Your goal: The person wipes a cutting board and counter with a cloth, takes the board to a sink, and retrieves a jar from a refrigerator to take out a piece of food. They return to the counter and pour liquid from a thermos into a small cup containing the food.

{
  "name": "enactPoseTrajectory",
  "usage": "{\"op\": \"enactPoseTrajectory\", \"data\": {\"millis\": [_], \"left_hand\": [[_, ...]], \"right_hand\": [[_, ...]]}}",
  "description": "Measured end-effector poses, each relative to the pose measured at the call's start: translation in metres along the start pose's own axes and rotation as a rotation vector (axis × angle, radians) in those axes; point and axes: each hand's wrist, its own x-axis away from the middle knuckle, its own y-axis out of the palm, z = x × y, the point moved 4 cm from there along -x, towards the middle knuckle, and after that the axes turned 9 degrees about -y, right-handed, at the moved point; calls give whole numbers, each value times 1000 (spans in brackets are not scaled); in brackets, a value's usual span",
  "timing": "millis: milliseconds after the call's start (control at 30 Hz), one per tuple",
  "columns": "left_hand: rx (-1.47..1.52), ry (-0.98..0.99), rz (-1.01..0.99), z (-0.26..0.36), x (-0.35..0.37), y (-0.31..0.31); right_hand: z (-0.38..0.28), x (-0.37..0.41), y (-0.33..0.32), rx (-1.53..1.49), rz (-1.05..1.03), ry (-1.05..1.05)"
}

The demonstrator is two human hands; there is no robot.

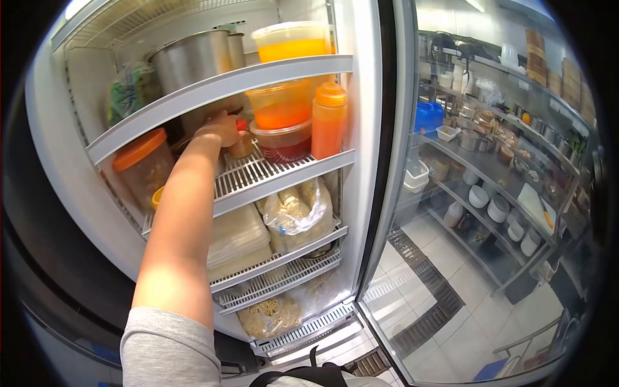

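My left hand (221, 131) reaches into the open fridge, over the second shelf (248, 173). Its fingers point inward and are mostly hidden, so whether they grip anything cannot be told. Right beside it is a small brownish jar with a red top (240, 143), partly covered by the hand. To its right, a clear tub of dark red contents (284, 143) carries a tub of orange contents (278, 106). An orange squeeze bottle (329, 122) stands at the shelf's right end. Left of my forearm is a container with an orange lid (142, 149). My right hand is out of view.
Above are a large steel pot (193, 63) and a yellow-orange tub (291, 44). Lower shelves hold flat translucent containers (237, 235), a plastic bag of food (298, 209) and bagged noodles (269, 316). The glass door (412, 284) stands open at right, with kitchen shelving seen through it.
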Motion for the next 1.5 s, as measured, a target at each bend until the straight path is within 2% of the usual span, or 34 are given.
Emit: {"op": "enactPoseTrajectory", "data": {"millis": [67, 233, 300, 333, 400, 567, 667, 733, 767, 800, 833, 867, 900, 967, 1000, 1067, 1100, 1167, 1200, 1267, 1300, 1333, 1433, 1467, 1500], "left_hand": [[-52, -109, 70, 1, -9, 8], [-37, -141, 104, 2, -3, 1], [-22, -51, -30, 9, 12, -8], [-19, -51, -34, 8, 19, -7], [-5, 29, 109, 6, 35, -12], [31, 176, 233, -11, 106, -43], [100, 261, 293, -24, 159, -66], [190, 436, 578, -32, 203, -68], [265, 492, 519, -33, 237, -73], [308, 540, 475, -35, 270, -74], [361, 649, 389, -36, 300, -71], [387, 740, 277, -37, 330, -68], [428, 821, 229, -40, 359, -60], [463, 1070, 166, -44, 408, -41], [500, 1154, 105, -46, 428, -31], [474, 1211, 46, -55, 463, -15], [479, 1196, 62, -61, 474, -9], [451, 1210, 103, -74, 486, 4], [456, 1195, 91, -80, 487, 12], [463, 1170, 135, -92, 490, 25], [454, 1152, 147, -97, 490, 30], [450, 1137, 135, -101, 493, 35], [390, 913, 262, -111, 496, 47], [380, 905, 261, -110, 498, 54], [359, 753, 249, -111, 494, 59]], "right_hand": [[2, 2, 4, 34, -14, -11], [3, 7, -5, 104, -21, -45], [1, 7, -10, 121, -27, -60], [-1, 8, -13, 132, -29, -69], [-2, 11, -25, 153, -30, -85], [6, 24, -63, 247, -40, -166], [29, 42, -84, 541, -97, -391], [-82, 53, -75, -20, 266, -129], [-112, 68, -83, -42, 400, -220], [-107, 87, -90, -582, 552, -212], [-185, 93, -78, -438, 225, -359], [-215, 128, -46, -849, 56, 186], [-267, 119, -27, -860, -605, -120], [-337, 163, 9, -1565, -1239, 367], [-363, 182, 15, -1702, -1360, 270], [-383, 209, 7, -1848, -1803, 398], [-388, 224, 6, -1845, -1806, 406], [-402, 243, -6, -2023, -1657, 178], [-408, 248, -11, -2030, -1675, 184], [-419, 259, -20, -1981, -1831, 464], [-424, 264, -21, -1974, -1812, 367], [-431, 266, -26, -1987, -1825, 373], [-437, 281, -17, -1694, -1624, 353], [-442, 283, -17, -1708, -1625, 353], [-447, 283, -14, -1645, -1574, 336]]}}
